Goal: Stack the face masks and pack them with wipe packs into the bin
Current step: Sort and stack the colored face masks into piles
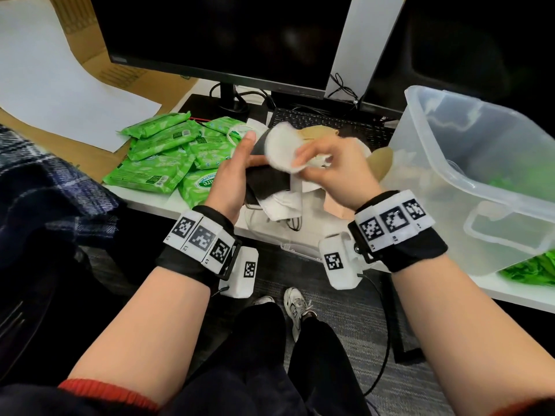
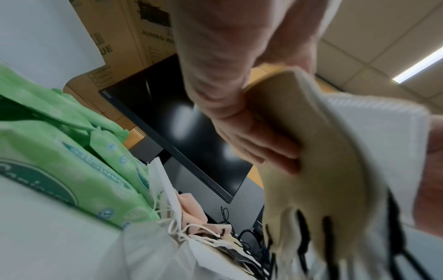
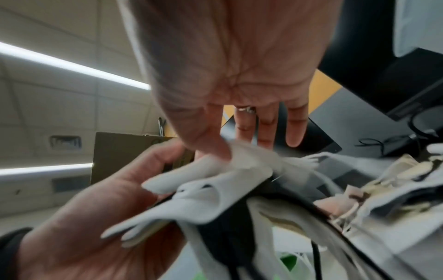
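Note:
My left hand (image 1: 253, 150) holds a small upright stack of face masks (image 1: 264, 175) above the desk edge; black and white layers show. In the left wrist view its fingers (image 2: 263, 151) curl round a tan mask (image 2: 311, 170) at the stack's side. My right hand (image 1: 300, 163) pinches a white mask (image 1: 280, 148) by its edge against the stack; thumb and forefinger hold it (image 3: 215, 166) while the other fingers are stretched out. Loose masks (image 1: 288, 202) lie in a pile under both hands. Green wipe packs (image 1: 162, 157) lie heaped to the left.
A clear plastic bin (image 1: 450, 139) stands at the right on the desk, with something green visible through its wall. Behind the hands are a keyboard (image 1: 330, 123), a monitor (image 1: 222, 34) and cables. White paper (image 1: 54, 85) on cardboard lies far left.

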